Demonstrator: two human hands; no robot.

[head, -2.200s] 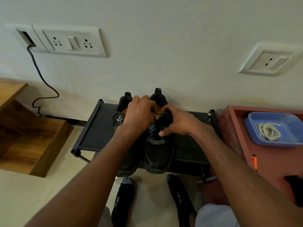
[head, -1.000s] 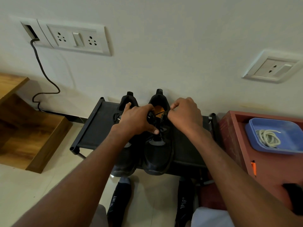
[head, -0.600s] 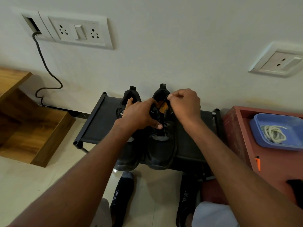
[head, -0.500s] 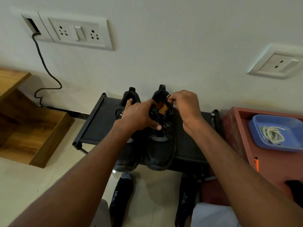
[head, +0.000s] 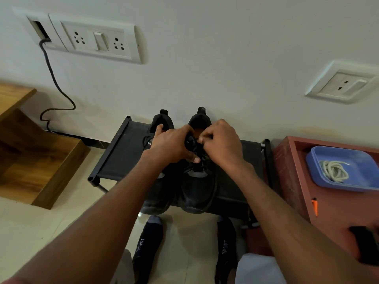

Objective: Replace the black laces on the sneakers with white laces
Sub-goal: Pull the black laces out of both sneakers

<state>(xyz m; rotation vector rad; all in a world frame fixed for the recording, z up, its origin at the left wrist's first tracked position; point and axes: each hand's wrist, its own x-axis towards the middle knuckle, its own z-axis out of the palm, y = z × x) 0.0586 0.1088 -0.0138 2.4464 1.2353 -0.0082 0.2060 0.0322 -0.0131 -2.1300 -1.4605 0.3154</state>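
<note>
Against the wall, a black rack [head: 121,158] carries two black sneakers [head: 198,189], left hand [head: 171,146] gripping the right sneaker's tongue, right hand [head: 222,144] pinching its black lace [head: 200,146]; white laces [head: 334,171] at 3 o'clock.

From my remote feed this reads as a home, likely an entryway corner. I see a low black shoe rack [head: 114,158] pushed against a plain painted wall [head: 225,48], a pair of black sneakers [head: 196,187] on it, and pale floor tiles [head: 61,226] below. Household wall sockets with a switch [head: 98,41] sit above, a cable [head: 53,78] trailing down. Wooden furniture [head: 37,160] stands to one side, a red cabinet [head: 291,181] to the other. The wearer's socked feet [head: 147,240] stand on the tiles.
</note>
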